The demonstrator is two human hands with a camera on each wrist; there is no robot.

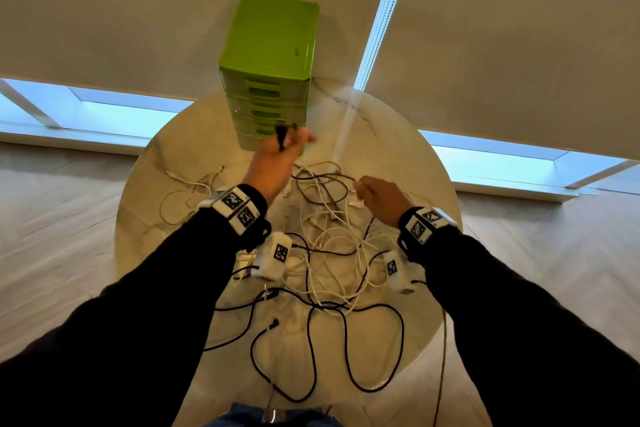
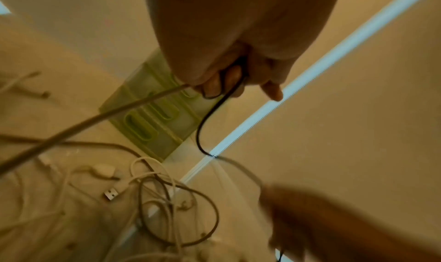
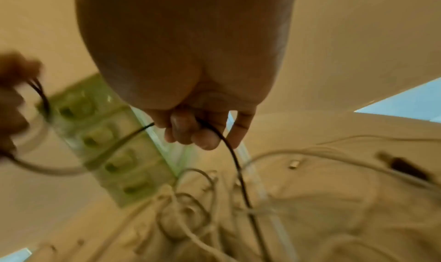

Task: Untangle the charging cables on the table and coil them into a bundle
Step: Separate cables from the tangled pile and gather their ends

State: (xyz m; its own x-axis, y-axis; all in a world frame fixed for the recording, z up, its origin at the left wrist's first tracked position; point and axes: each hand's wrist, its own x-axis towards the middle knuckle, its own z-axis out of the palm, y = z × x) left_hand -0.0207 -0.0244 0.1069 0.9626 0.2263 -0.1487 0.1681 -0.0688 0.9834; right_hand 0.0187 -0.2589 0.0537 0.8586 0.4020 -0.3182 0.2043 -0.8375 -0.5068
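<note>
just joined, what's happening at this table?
A person is working on a tangle of charging cables on a round table. The left hand grips a black cable, raised in front of the green drawer unit. The right hand grips the same black cable further along. White cables lie knotted with other black ones; nothing looks bundled yet.

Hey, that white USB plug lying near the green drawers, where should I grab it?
Pinch the white USB plug by its plastic body just behind the metal tip, coming from above: it lies flat on the table, clear of the white cable loops beside it.
</note>
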